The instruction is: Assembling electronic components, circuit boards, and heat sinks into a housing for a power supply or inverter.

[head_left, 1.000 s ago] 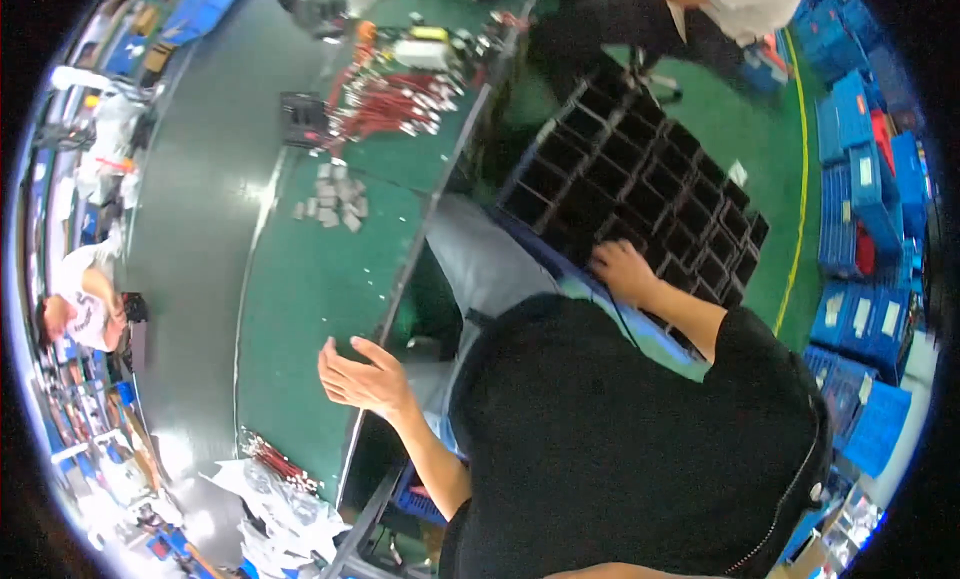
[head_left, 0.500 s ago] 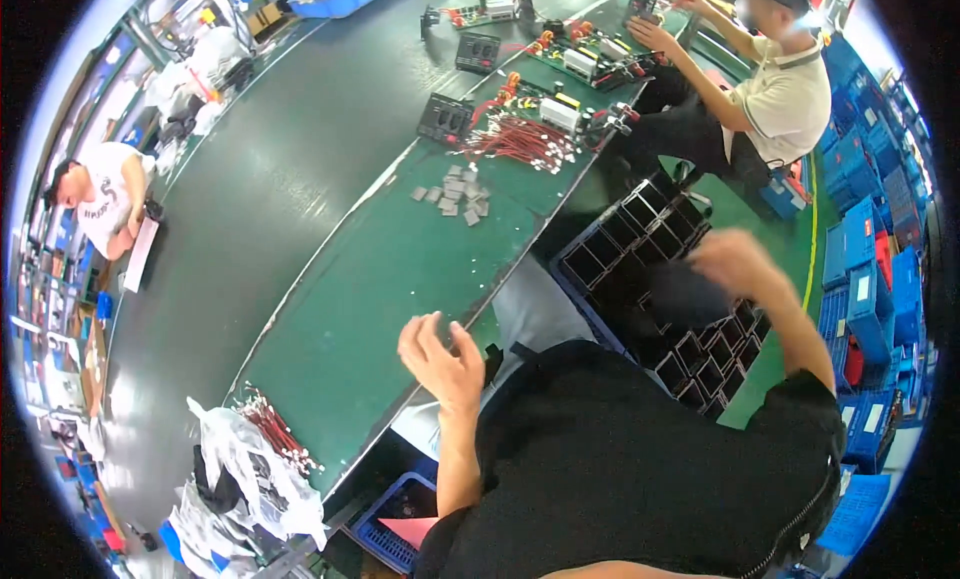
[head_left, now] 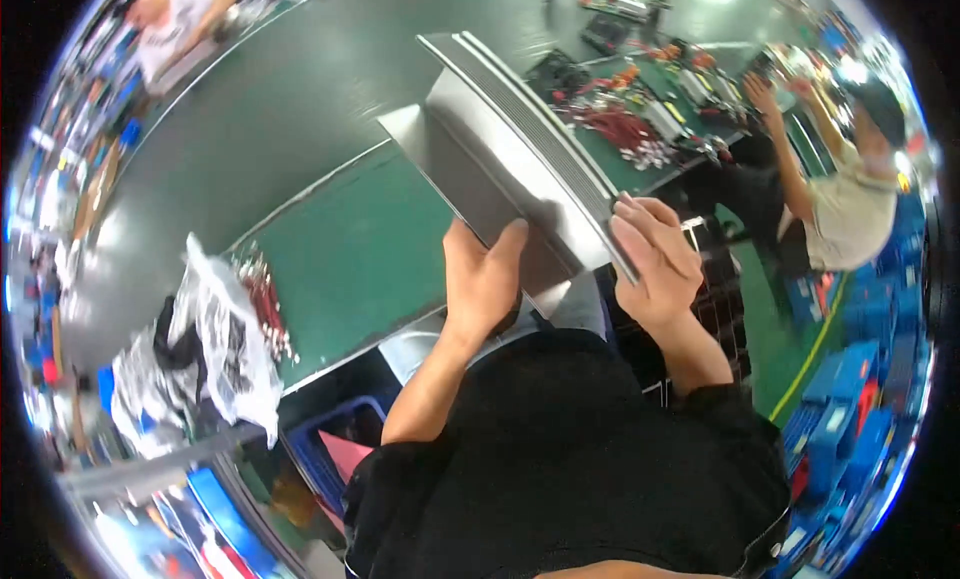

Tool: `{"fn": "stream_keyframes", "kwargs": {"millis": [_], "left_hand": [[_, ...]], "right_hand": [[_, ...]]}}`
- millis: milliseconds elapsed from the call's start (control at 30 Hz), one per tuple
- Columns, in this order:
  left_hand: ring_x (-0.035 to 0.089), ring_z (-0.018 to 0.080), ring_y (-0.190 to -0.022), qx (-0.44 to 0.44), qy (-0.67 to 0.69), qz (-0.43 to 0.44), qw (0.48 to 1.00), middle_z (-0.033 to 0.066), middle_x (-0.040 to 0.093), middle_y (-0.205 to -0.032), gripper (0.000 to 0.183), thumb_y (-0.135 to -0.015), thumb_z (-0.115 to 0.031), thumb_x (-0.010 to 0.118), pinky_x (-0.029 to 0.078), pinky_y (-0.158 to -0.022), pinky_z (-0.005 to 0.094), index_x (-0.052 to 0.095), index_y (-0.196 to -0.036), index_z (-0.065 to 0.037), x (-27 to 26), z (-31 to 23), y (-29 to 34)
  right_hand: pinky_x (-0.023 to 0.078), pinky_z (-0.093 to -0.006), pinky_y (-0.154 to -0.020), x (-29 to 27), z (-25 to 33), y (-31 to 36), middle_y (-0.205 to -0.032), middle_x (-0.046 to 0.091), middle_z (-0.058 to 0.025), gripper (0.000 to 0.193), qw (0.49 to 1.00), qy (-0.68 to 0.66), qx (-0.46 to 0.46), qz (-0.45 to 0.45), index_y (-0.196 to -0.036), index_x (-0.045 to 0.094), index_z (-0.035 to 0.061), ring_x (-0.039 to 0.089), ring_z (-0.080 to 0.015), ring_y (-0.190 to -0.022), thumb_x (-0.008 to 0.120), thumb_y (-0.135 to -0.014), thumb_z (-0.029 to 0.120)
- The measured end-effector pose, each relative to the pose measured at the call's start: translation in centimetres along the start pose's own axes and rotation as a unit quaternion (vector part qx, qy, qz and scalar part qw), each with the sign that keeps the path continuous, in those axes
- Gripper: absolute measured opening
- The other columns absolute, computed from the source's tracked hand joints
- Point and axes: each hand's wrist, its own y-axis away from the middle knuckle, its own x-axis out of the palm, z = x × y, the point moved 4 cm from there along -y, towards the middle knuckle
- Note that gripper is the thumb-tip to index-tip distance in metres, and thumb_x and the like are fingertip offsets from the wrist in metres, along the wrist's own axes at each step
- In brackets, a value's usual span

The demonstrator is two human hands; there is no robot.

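Observation:
Both hands hold a long metal casing (head_left: 470, 174) tilted above the bench, its bare inner channel facing me and its ribbed outer wall to the right. My left hand (head_left: 483, 279) grips the near lower edge, thumb pressed on the inner face. Around the right end, on the ribbed wall, my right hand (head_left: 660, 264) has its fingers curled. Beneath the casing is the green bench mat (head_left: 340, 249). A crate of dark rectangular frames (head_left: 722, 324) is partly hidden beside my right forearm.
A white plastic bag (head_left: 230, 344) and a bundle of red wires (head_left: 265, 304) lie at the bench's left end. Farther right are circuit boards and red wires (head_left: 620, 129). A co-worker (head_left: 850, 199) sits at right; another person (head_left: 180, 24) is far left. Blue bins (head_left: 845, 379) line the right.
My right hand has come from over the crate to in front of me. My left hand, empty before, now grips the casing too. The view has shifted, moving the bench and people within it.

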Motion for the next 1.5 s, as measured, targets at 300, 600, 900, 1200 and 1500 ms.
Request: {"fn": "stream_keyframes", "kwargs": {"millis": [300,600,900,1200,1500], "left_hand": [[0.063,0.0396,-0.104,0.087,-0.265,-0.31,0.909,0.0253,0.057,-0.123,0.053,-0.083,-0.015,0.064,0.052,-0.087,0.045,0.05,-0.13,0.006,-5.6,-1.9,1.8],[0.059,0.0451,-0.097,0.139,-0.441,-0.284,0.84,0.0252,0.05,-0.114,0.075,-0.073,-0.018,0.068,0.052,-0.081,0.0502,0.039,-0.137,0.008,-1.4,-3.6,2.6],[0.058,0.0452,-0.094,0.164,-0.449,-0.262,0.838,0.0253,0.047,-0.111,0.079,-0.073,-0.019,0.067,0.05,-0.078,0.0499,0.033,-0.139,0.01,-0.7,-2.7,2.9],[0.056,0.0445,-0.09,0.185,-0.426,-0.252,0.849,0.026,0.047,-0.11,0.081,-0.07,-0.016,0.065,0.05,-0.075,0.0482,0.032,-0.139,0.011,-0.7,-2.3,2.2],[0.056,0.0429,-0.089,0.185,-0.455,-0.256,0.832,0.0257,0.048,-0.11,0.088,-0.066,-0.022,0.069,0.051,-0.075,0.0473,0.035,-0.139,0.011,0.1,-0.6,1.9]], "right_hand": [[0.048,-0.0362,-0.1,6.9,-0.7,0.7,-0.126,0.068,-0.0182,0.062,0.792,-0.437,0.319,0.282,-0.142,0.047,-0.0088,0.064,-0.0245,-0.117,0.069,-0.088,0.011],[0.052,-0.0294,-0.076,11.7,-2.0,3.9,-0.094,0.073,-0.0108,0.025,0.768,-0.321,0.461,0.307,-0.115,0.064,-0.0048,0.065,-0.0099,-0.084,0.065,-0.093,0.005],[0.05,-0.0377,-0.059,12.2,-2.2,3.0,-0.072,0.067,-0.0182,0.019,0.864,-0.215,0.405,0.21,-0.098,0.069,0.0008,0.066,-0.0325,-0.064,0.07,-0.089,0.017],[0.049,-0.0336,-0.057,13.1,-3.9,0.0,-0.068,0.069,-0.0158,0.022,0.886,-0.143,0.406,0.176,-0.09,0.072,-0.0007,0.067,-0.0228,-0.059,0.072,-0.089,0.022],[0.049,-0.0347,-0.056,14.4,-5.4,-0.6,-0.063,0.064,-0.0144,0.021,0.873,-0.224,0.431,0.041,-0.09,0.069,-0.0007,0.061,-0.021,-0.052,0.069,-0.086,0.02]]}}
